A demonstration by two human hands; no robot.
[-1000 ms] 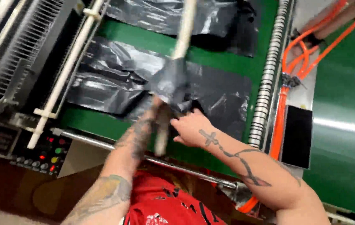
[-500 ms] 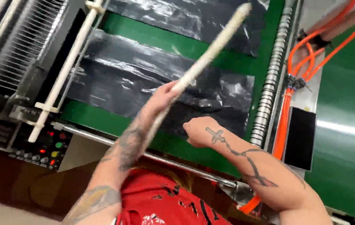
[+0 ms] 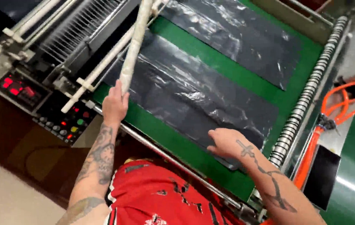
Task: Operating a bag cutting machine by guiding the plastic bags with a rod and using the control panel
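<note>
My left hand (image 3: 115,104) grips the lower end of a long white stick (image 3: 135,46), which rises steeply over the left part of the green belt (image 3: 194,54). My right hand (image 3: 227,142) rests flat, fingers spread, on the near right end of a stack of black plastic sheets (image 3: 185,91) lying on the belt. A second stack of black sheets (image 3: 235,37) lies farther back on the same belt.
A control panel (image 3: 61,116) with coloured buttons and a red display (image 3: 17,87) sits at the left. White rods and a metal grille (image 3: 73,29) border the belt's left side. A ribbed metal roller (image 3: 306,96) and orange hoses (image 3: 335,104) run along the right.
The stick has swung from the right over to the left side of the belt. The bunched black plastic it lifted now lies spread flat, and my right hand stays pressed on it.
</note>
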